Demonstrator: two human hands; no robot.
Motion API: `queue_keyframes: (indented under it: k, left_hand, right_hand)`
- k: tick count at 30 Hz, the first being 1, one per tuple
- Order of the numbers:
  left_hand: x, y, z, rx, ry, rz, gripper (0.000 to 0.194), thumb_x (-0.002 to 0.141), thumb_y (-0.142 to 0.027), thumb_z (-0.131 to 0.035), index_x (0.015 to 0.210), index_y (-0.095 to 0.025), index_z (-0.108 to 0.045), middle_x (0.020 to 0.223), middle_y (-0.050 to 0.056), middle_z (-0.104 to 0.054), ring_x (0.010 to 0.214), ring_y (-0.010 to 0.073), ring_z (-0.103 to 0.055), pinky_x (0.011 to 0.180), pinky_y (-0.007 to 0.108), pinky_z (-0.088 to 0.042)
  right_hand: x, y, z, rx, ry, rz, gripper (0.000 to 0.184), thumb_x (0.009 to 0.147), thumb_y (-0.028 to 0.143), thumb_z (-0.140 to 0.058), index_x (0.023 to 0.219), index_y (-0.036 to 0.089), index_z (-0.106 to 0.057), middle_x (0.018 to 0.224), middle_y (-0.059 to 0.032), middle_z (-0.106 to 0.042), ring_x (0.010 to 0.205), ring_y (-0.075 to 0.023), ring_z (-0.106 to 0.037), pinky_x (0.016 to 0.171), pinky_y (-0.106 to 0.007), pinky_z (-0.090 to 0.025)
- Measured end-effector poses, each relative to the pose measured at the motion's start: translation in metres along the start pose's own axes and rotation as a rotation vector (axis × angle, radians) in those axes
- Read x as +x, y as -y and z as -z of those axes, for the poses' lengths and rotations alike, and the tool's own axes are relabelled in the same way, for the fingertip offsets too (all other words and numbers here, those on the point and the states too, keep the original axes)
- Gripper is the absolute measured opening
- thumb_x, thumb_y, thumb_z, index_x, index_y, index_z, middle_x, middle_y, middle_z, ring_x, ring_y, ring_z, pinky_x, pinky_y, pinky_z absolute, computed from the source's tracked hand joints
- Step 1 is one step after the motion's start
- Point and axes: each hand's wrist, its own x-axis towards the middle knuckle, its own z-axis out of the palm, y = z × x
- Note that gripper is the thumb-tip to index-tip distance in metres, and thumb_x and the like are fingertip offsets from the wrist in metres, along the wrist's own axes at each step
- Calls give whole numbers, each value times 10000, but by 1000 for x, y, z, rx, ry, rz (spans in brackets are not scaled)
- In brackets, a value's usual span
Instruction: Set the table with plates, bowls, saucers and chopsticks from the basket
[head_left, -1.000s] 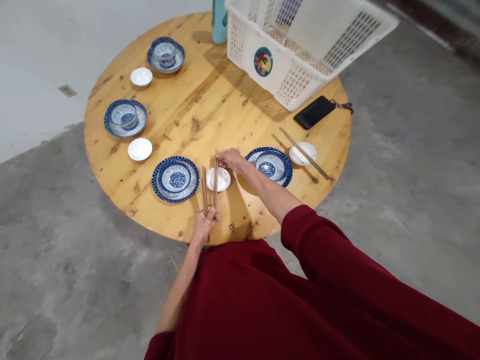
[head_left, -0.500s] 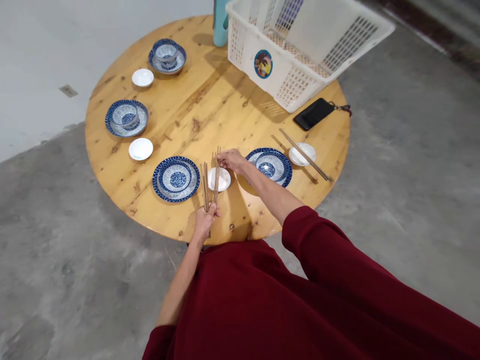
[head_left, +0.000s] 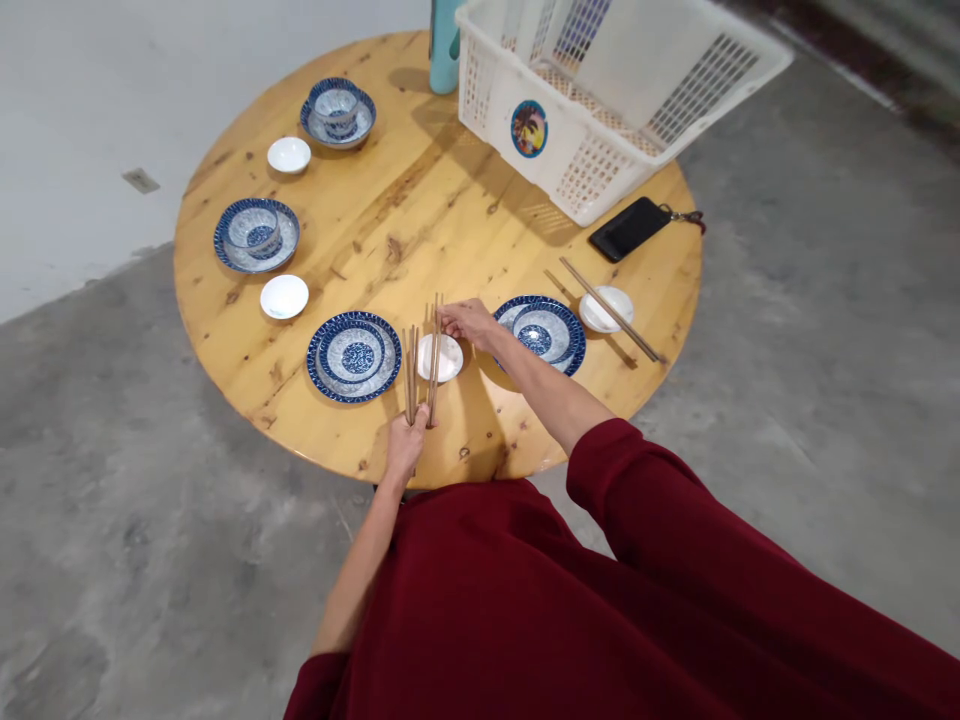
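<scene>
And here, on my feed, a small shift but a real one: the bundle of chopsticks (head_left: 411, 375) in the left hand (head_left: 406, 445) has fanned out a little more over the last second, its upper tips showing more gaps. That hand is clamped around the lower part of the bundle, just at the near edge of the counter (head_left: 375, 250).

Over to the right hand (head_left: 469, 322), and it has barely moved: fingertips pinched on the upper end of a pair of chopsticks (head_left: 434, 350), which runs over the small white bowl (head_left: 448, 358) towards the near edge. Touching the bowl or just above it? I can't tell from up here. The pair's lower end comes down right beside the left fingers, and whether they touch, I can't tell either.

So I'd judge the pair well separated from the bundle, but not released. The dishes haven't shifted: one blue plate (head_left: 312, 365) left of the bowl, a second plate (head_left: 579, 345) to its right, partly behind the forearm, and near the counter's right edge, more chopsticks (head_left: 589, 288) lying across another white bowl (head_left: 619, 297).
</scene>
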Motion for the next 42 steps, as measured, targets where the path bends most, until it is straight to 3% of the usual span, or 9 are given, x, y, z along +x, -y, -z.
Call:
queue_keyframes:
  k: [4, 7, 10, 13, 19, 28, 42]
  left_hand:
    - [-1, 10, 10, 65, -39, -49, 490, 888, -591, -536, 762, -164, -743, 817, 109, -771, 850, 263, -727, 760, 327, -519]
    - [-6, 17, 20, 104, -111, -79, 495, 901, -584, -521, 774, -166, -755, 886, 128, -783, 954, 281, -732, 858, 346, -523]
    - [-14, 19, 29, 109, -173, -65, 515, 902, -605, -513, 825, -160, -762, 929, 139, -786, 998, 294, -727, 894, 363, -521]
    - [-22, 19, 36, 96, -210, -40, 524, 897, -621, -510, 824, -161, -750, 950, 145, -786, 1004, 290, -723, 910, 369, -524]
    - [-30, 18, 42, 64, -234, -57, 511, 901, -617, -481, 752, -184, -708, 1085, 157, -779, 1104, 288, -711, 967, 366, -510]
    - [-36, 20, 45, 16, -211, -43, 492, 904, -599, -495, 743, -185, -708, 1129, 174, -772, 1161, 301, -690, 998, 386, -486]
    - [-47, 5, 38, -5, -185, -35, 479, 895, -576, -519, 889, -162, -762, 766, 90, -741, 747, 203, -676, 690, 288, -497]
  right_hand:
    - [-18, 10, 6, -306, -196, 170, 245, 899, 216, -593, 660, 164, -572, 568, 13, -571, 529, -103, -534, 524, -196, -371]
    - [-39, 13, 9, -647, -245, 265, 282, 916, 270, -566, 655, 168, -598, 598, -20, -619, 607, -148, -589, 579, -228, -385]
    - [-61, 11, 2, -954, -192, 212, 357, 940, 360, -543, 659, 166, -648, 691, -81, -694, 701, -196, -645, 606, -254, -387]
    - [-75, 7, -12, -1122, -146, 125, 425, 956, 466, -518, 751, 154, -721, 844, -151, -750, 837, -255, -701, 648, -270, -414]
    - [-74, 1, -33, -1216, -133, 26, 474, 972, 526, -499, 1055, 140, -760, 1106, -216, -751, 1078, -335, -705, 772, -310, -494]
    - [-71, -6, -37, -1216, -117, 11, 411, 989, 441, -492, 1125, 150, -748, 1168, -214, -742, 1144, -339, -689, 840, -332, -519]
    - [-76, -3, -34, -1243, -58, 68, 389, 993, 391, -479, 1100, 149, -764, 1175, -203, -743, 1140, -334, -693, 849, -322, -514]
